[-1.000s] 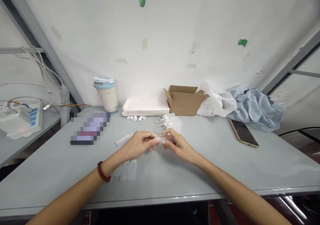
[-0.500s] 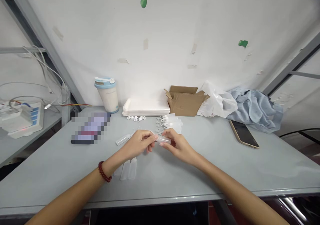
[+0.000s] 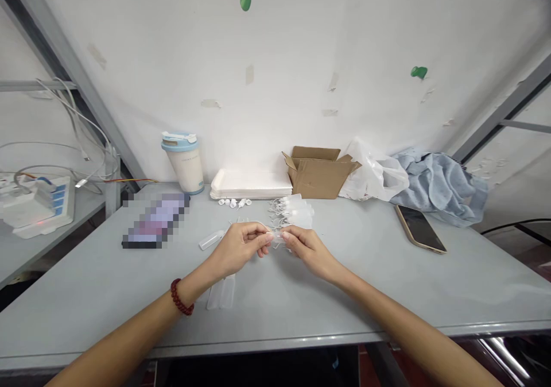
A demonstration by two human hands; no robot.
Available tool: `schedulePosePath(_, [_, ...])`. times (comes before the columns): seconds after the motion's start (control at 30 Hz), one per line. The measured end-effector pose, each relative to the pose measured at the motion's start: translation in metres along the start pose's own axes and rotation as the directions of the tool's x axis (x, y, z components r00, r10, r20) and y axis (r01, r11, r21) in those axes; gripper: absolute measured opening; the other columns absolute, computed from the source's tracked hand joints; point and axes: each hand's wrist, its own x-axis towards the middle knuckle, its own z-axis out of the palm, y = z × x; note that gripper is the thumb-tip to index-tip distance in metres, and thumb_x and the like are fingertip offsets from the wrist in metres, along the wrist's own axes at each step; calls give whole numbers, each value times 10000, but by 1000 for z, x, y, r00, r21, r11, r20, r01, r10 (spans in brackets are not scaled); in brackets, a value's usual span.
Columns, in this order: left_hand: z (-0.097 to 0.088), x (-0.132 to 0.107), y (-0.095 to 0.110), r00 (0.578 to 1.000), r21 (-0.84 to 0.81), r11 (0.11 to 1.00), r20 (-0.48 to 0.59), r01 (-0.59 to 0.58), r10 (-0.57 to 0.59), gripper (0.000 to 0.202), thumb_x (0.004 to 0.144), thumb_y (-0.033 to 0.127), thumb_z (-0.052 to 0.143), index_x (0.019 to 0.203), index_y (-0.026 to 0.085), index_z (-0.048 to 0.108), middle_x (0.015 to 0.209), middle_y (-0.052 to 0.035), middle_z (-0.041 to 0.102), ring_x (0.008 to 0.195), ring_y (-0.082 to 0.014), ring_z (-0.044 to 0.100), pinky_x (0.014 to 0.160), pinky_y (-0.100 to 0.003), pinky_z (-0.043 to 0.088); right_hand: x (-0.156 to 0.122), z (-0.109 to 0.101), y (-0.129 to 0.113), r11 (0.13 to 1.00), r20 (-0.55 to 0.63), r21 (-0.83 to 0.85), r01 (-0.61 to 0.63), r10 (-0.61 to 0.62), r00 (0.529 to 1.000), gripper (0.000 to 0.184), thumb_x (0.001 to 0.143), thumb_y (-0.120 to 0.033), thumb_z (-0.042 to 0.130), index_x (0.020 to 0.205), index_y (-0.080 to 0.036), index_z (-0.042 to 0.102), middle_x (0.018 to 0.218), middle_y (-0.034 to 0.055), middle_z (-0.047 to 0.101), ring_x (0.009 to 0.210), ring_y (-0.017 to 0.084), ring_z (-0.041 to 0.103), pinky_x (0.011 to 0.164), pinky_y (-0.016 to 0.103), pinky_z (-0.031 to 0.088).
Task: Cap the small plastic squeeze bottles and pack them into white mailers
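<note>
Just in front of the pile of small bottles, both hands meet with their fingers pinched. My left hand [image 3: 245,246] is closed on the whitish end of a small clear plastic bottle [image 3: 276,235]. From the other side, my right hand [image 3: 307,250] grips the same bottle and covers most of it. Whether its end is a cap or a bare neck, I cannot tell. Another clear bottle [image 3: 210,240] lies left of my left hand. More translucent bottles [image 3: 227,293] lie below my left wrist. Behind my hands is a pile of bottles with thin white strands [image 3: 299,212].
Small white caps [image 3: 233,204] lie before a stack of white trays [image 3: 253,186]. Behind stand a cup [image 3: 185,163], an open cardboard box [image 3: 325,177], a plastic bag [image 3: 374,174] and blue cloth [image 3: 443,186]. Phones lie left [image 3: 157,220] and right [image 3: 419,229].
My right fingers have closed in and moved left toward my left fingertips. The bottle, plainly visible between them before, is now mostly hidden. My left hand has hardly moved.
</note>
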Motion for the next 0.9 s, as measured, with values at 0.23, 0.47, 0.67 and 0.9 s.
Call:
schedulePosePath(0.23, [-1,3,0,995,-26,996,67,83,-81,358,843,434,502,712,120,610,688,-39,630,586,-138,606,585,-257,494,-1,2,6,970,-83,-191,150,-168,982,280,924,-356,383,1023,-173,570,709,20,551,608,134,476,588,261,389])
schedulePosePath(0.47, [-4,3,-1,988,-60,995,136,82,-73,421,863,454,471,650,112,589,670,-40,625,509,-106,567,551,-241,469,-3,5,14,893,-76,-345,289,-334,940,251,938,-302,361,1108,-183,502,809,63,589,675,156,533,615,279,432])
schedulePosePath(0.67, [1,-3,3,997,93,995,67,-47,41,370,887,386,445,660,129,585,601,-18,595,534,-112,554,546,-220,446,-4,3,6,953,-39,-232,194,-209,977,309,948,-368,307,1012,-178,543,798,51,589,690,155,533,642,276,415])
schedulePosePath(0.9, [2,-5,-3,918,450,813,38,-369,395,283,901,267,418,691,155,572,687,-45,605,641,-139,538,636,-251,410,-1,0,0,966,48,236,-101,92,995,346,884,-480,420,793,-168,540,600,-43,358,513,84,312,479,219,279])
